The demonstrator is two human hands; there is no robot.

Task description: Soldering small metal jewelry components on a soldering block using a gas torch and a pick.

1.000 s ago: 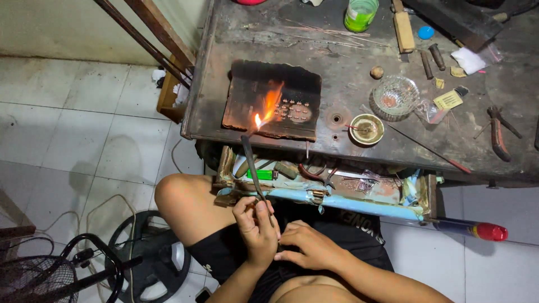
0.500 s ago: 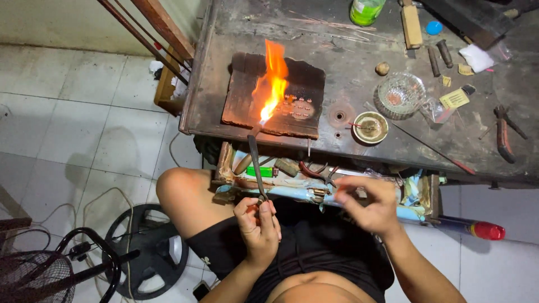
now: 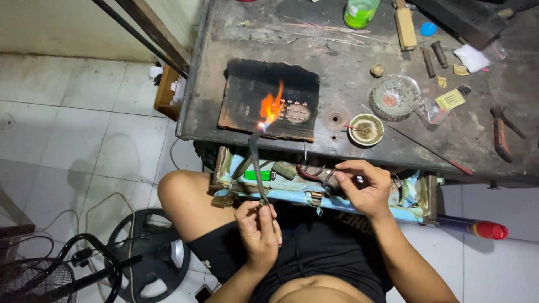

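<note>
My left hand is closed around the handle of a thin blowtorch, its orange flame licking the charred soldering block beside a cluster of small metal rings. My right hand pinches red-handled pliers at the open drawer under the workbench.
</note>
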